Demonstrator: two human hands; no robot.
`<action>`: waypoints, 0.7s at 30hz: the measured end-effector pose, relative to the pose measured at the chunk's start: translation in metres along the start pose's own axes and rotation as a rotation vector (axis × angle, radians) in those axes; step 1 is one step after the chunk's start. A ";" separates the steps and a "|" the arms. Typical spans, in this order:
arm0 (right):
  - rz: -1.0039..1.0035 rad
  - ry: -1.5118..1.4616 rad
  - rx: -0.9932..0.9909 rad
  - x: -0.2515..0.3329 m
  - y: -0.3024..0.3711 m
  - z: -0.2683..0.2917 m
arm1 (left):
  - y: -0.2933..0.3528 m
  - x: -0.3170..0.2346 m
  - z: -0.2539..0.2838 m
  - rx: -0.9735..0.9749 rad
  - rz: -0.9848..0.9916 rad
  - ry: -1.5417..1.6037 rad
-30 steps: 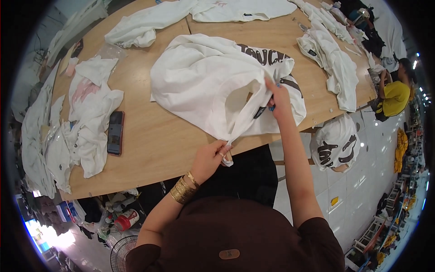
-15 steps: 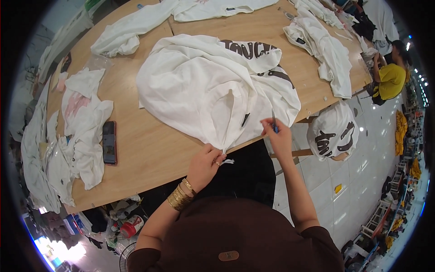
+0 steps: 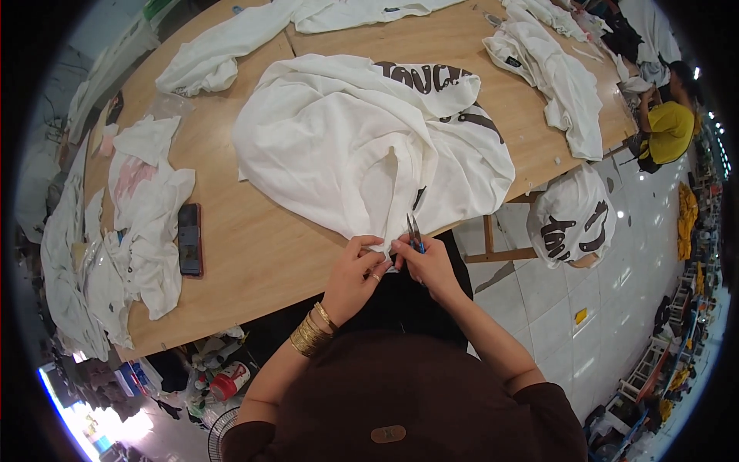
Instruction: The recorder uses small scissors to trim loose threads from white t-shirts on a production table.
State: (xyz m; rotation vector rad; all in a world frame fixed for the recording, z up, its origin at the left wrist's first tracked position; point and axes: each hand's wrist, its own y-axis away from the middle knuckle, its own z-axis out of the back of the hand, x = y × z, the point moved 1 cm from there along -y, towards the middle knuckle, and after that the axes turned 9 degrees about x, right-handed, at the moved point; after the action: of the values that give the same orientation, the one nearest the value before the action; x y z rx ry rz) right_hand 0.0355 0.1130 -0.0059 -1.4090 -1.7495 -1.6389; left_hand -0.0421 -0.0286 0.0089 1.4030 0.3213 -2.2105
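A large white garment with dark brown printed lettering lies bunched on the table in front of me. Its near edge is pinched in my left hand, which wears gold bracelets and a ring. Close beside it, my right hand holds thread snips with blue on the handle, blades pointing away from me. The right fingertips meet the garment edge next to the left fingers. A small black label shows by the garment's opening. The exact bit of cloth between my fingers is hidden.
More white garments lie on the wooden table, at its far side and left. A phone rests at left. Beyond the right edge stands a stool topped with a white printed bundle. A person in yellow is far right.
My right hand has come in from the right, bringing the snips down to the garment edge beside my left hand. The left hand keeps its pinch in nearly the same place.
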 end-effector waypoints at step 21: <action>0.075 0.008 -0.006 0.006 0.004 -0.001 | -0.001 -0.003 0.009 0.072 0.006 0.099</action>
State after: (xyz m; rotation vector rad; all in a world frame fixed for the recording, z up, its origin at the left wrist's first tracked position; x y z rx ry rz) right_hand 0.0362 0.1138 0.0015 -1.4504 -1.6680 -1.6106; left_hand -0.0482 -0.0311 0.0159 1.5527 0.2737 -2.1717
